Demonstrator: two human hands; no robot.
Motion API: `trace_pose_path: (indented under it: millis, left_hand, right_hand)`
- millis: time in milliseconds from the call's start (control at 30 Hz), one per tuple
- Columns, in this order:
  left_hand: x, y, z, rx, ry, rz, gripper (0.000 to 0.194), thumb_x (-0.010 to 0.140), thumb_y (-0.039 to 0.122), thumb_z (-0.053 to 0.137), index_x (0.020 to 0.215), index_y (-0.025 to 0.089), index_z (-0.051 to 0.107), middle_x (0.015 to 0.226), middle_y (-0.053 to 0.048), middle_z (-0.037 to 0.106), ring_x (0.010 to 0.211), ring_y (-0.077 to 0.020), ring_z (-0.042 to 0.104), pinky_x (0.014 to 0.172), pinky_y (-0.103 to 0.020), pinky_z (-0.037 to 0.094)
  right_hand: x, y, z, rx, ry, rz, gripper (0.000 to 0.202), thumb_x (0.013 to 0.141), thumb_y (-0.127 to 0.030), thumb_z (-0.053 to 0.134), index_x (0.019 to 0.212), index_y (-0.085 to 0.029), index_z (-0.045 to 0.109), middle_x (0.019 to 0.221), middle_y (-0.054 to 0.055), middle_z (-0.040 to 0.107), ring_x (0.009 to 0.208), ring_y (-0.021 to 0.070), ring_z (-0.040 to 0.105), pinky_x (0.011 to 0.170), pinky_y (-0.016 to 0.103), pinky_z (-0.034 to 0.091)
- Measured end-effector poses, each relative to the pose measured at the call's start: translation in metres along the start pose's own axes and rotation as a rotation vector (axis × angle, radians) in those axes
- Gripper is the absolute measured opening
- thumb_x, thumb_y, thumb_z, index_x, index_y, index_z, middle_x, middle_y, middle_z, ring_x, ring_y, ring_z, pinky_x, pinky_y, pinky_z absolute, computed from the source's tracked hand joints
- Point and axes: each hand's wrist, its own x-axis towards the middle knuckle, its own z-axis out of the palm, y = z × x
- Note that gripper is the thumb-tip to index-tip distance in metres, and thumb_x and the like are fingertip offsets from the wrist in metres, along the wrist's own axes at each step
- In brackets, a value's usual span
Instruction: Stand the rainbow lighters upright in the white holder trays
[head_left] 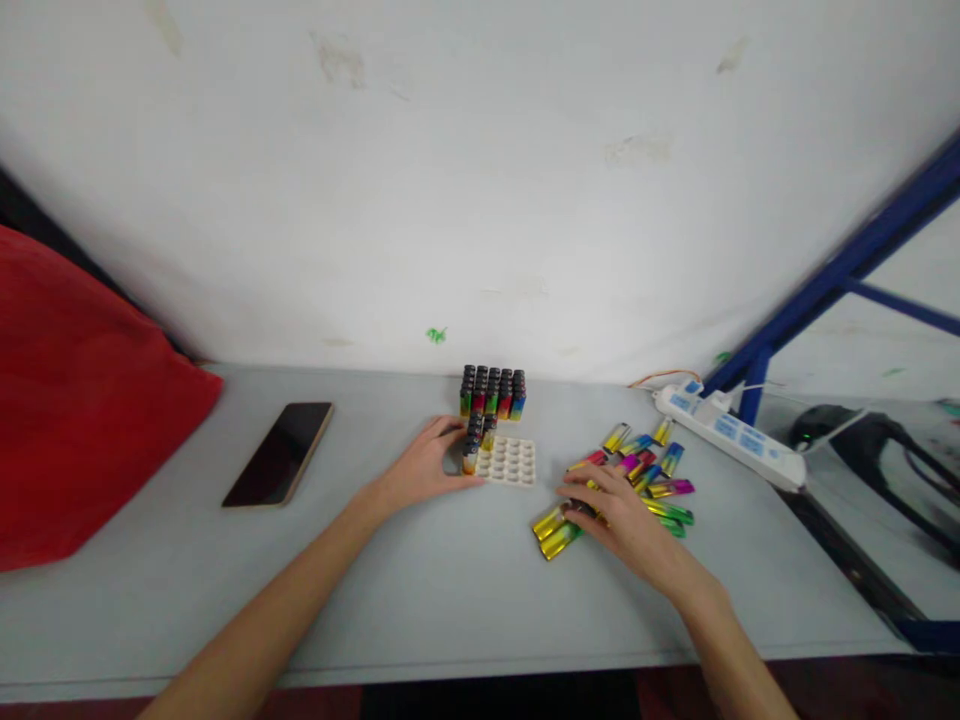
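Around the left end of the off-white, round-pocketed tray (517, 462), our left hand (421, 468) stands spread, unclenched, beside upright dark-topped batteries (470, 456); a finger nudge could topple them. Right of the tray, our right hand (616, 508) bends over shiny multicoloured batteries (670, 488), its grip unclear to us, and careless raking might roll some away.

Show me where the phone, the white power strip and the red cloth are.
Phone (279, 455): head view, dark screen.
Power strip (772, 459): head view, white casing.
Red cloth (82, 410): head view, front surface.
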Motion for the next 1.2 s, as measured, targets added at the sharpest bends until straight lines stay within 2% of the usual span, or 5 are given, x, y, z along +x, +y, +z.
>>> trace_pose_path:
  millis: [300, 667, 833, 967, 1200]
  left_hand:
    - [0.001, -0.002, 0.000, -0.013, 0.003, 0.001, 0.071, 0.084, 0.069, 0.107, 0.138, 0.027, 0.091, 0.156, -0.016, 0.081, 0.148, -0.0451, 0.075, 0.136, -0.063, 0.062]
    - [0.002, -0.004, 0.000, 0.004, 0.000, 0.005, 0.074, 0.082, 0.074, 0.107, 0.136, 0.026, 0.089, 0.155, -0.016, 0.080, 0.147, -0.0447, 0.076, 0.135, -0.059, 0.062]
    - [0.003, -0.004, 0.001, 0.013, 0.003, 0.017, 0.073, 0.082, 0.071, 0.108, 0.135, 0.023, 0.090, 0.153, -0.018, 0.082, 0.146, -0.0460, 0.077, 0.134, -0.060, 0.063]
    - [0.003, -0.001, 0.001, 0.012, 0.012, 0.025, 0.072, 0.081, 0.067, 0.110, 0.135, 0.023, 0.090, 0.153, -0.017, 0.083, 0.144, -0.0452, 0.078, 0.134, -0.060, 0.064]
    - [0.001, -0.001, 0.001, -0.001, 0.025, 0.012, 0.072, 0.081, 0.066, 0.110, 0.135, 0.024, 0.090, 0.152, -0.016, 0.083, 0.144, -0.0449, 0.077, 0.133, -0.061, 0.064]
  right_hand:
    - [0.017, -0.008, -0.011, 0.235, -0.068, 0.108, 0.003, 0.113, -0.028, 0.080, 0.112, -0.028, 0.081, 0.117, 0.009, 0.085, 0.113, 0.0321, 0.079, 0.107, 0.048, 0.065]
    - [0.086, -0.035, 0.004, 1.053, 0.426, 0.463, 0.066, 0.085, -0.088, 0.095, 0.105, -0.028, 0.078, 0.102, 0.006, 0.079, 0.095, 0.0261, 0.074, 0.086, 0.038, 0.066]
    - [0.122, -0.051, 0.011, 1.246, 0.326, 0.375, 0.073, 0.086, -0.095, 0.090, 0.110, -0.030, 0.068, 0.086, 0.000, 0.072, 0.074, 0.0210, 0.066, 0.077, 0.037, 0.064]
    - [0.128, -0.055, 0.029, 1.130, 0.191, 0.369, 0.076, 0.089, -0.104, 0.080, 0.106, -0.031, 0.065, 0.067, -0.011, 0.044, 0.057, 0.0154, 0.034, 0.054, 0.029, 0.038]
    - [0.115, -0.057, 0.052, 0.693, 0.270, 0.410, 0.070, 0.099, -0.091, 0.061, 0.068, -0.030, 0.043, 0.063, -0.005, 0.040, 0.064, 0.0155, 0.036, 0.062, 0.033, 0.029]
